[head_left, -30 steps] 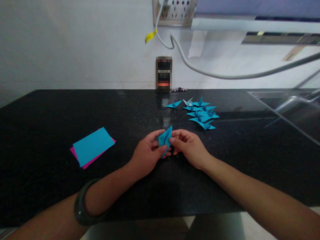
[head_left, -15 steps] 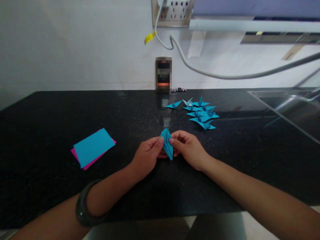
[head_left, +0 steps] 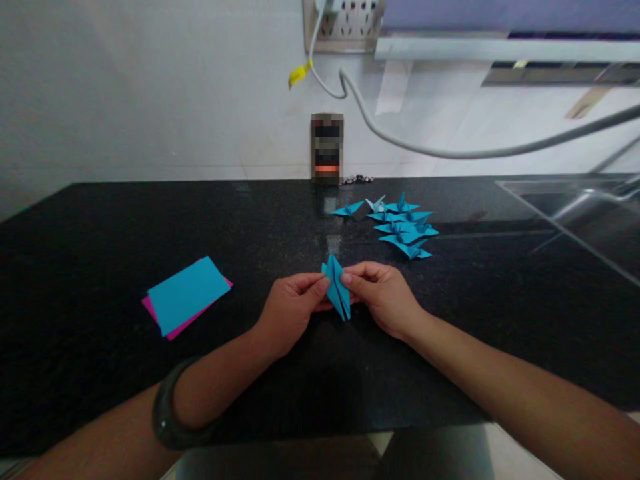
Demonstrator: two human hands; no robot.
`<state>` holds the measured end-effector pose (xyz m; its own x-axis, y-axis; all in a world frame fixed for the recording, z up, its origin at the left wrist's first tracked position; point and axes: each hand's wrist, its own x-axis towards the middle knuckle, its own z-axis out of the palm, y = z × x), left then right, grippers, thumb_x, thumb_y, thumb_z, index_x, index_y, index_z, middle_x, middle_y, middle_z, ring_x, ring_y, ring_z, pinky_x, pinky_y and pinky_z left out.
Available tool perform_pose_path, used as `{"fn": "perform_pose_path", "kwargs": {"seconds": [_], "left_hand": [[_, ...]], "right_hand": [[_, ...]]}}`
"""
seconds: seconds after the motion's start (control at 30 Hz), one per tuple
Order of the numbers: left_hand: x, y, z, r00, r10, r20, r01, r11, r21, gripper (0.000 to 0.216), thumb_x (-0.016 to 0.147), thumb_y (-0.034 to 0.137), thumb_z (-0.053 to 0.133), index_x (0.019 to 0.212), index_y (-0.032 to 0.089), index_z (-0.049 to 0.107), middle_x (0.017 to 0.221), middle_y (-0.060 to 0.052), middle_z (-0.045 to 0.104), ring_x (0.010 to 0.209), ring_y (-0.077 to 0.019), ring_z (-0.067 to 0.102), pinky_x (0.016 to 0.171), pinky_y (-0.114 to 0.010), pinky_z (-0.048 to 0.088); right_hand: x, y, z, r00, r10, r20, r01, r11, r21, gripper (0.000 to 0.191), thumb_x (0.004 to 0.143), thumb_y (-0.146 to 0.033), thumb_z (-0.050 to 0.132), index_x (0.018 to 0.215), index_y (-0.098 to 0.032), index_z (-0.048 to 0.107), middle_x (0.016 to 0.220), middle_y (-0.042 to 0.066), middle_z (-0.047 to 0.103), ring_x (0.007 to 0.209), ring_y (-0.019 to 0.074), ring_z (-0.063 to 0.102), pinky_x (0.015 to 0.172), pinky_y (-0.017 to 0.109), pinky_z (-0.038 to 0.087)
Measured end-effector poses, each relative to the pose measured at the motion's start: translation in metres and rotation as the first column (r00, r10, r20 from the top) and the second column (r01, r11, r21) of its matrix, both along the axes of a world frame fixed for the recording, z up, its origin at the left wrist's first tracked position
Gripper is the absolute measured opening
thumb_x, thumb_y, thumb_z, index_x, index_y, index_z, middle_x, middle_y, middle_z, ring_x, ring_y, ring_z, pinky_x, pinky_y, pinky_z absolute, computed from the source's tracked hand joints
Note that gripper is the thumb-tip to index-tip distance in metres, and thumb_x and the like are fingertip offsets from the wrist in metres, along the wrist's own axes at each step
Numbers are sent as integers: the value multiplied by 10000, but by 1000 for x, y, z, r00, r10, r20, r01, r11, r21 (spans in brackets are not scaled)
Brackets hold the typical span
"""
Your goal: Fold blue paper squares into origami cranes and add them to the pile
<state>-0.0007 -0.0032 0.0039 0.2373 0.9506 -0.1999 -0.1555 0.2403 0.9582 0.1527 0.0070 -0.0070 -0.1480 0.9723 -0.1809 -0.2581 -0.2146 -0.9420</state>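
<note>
A partly folded piece of blue paper (head_left: pixel 337 288) stands on its point just above the black counter (head_left: pixel 100 227), pinched from both sides. My left hand (head_left: pixel 290 311) grips its left edge with thumb and fingers closed. My right hand (head_left: pixel 383 297) pinches its right edge the same way. Behind the hands lies a cluster of several finished blue paper cranes (head_left: pixel 397 227). A dark bangle (head_left: pixel 167 413) sits on my left wrist.
A small stack of flat paper sheets (head_left: pixel 187 293), blue on top of pink, lies to the left. A small dark box (head_left: pixel 327 148) stands against the white wall. A grey hose (head_left: pixel 450 150) hangs across the back. A steel sink (head_left: pixel 590 207) is at the right.
The folded paper has turned from leaning right to standing with its tip up and its point down between my fingers. Both hands stayed in nearly the same place.
</note>
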Motion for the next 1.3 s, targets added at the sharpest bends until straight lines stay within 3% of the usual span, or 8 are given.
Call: {"fn": "perform_pose_path", "kwargs": {"seconds": [0.17, 0.4, 0.7, 0.97, 1.3], "left_hand": [[1, -1, 2, 999, 21, -30, -21, 1000, 19, 261, 707, 350, 676, 838, 125, 695, 745, -51, 723, 677, -171, 670, 708, -311, 552], [0, 0, 0, 991, 74, -115, -67, 996, 63, 220, 728, 333, 654, 841, 154, 713, 715, -23, 715, 630, -129, 639, 627, -240, 532], [-1, 1, -2, 990, 66, -122, -62, 997, 36, 231, 671, 332, 702, 805, 144, 715, 672, -22, 701, 601, -123, 615, 599, -234, 509], [-1, 2, -2, 991, 60, -119, -62, 998, -11, 208, 663, 328, 706, 771, 150, 715, 635, -12, 685, 575, -115, 601, 564, -222, 493], [-2, 2, -2, 975, 68, -213, -56, 996, 64, 189, 676, 329, 687, 747, 157, 715, 629, -5, 678, 535, -92, 550, 507, -191, 429]], "right_hand": [[-1, 0, -1, 1000, -25, 8, 25, 1000, -7, 247, 543, -316, 792, 702, -145, 711, 597, 3, 672, 517, 82, 582, 542, 225, 495], [-3, -3, 3, 997, -47, 67, 45, 999, 20, 220, 522, -292, 799, 664, -147, 714, 581, -7, 651, 466, 60, 528, 425, 174, 431], [-4, -4, 2, 995, -39, 92, 39, 999, 1, 258, 506, -333, 799, 641, -141, 692, 535, -12, 627, 416, 57, 502, 403, 186, 415], [-1, -5, 6, 974, 4, 228, -17, 998, 56, 273, 528, -383, 775, 621, -145, 679, 530, -7, 612, 419, 62, 487, 407, 197, 380], [-2, -6, 6, 962, 66, 265, -87, 994, 66, 325, 541, -401, 764, 661, -142, 609, 561, -27, 580, 436, 57, 475, 411, 194, 379]]}}
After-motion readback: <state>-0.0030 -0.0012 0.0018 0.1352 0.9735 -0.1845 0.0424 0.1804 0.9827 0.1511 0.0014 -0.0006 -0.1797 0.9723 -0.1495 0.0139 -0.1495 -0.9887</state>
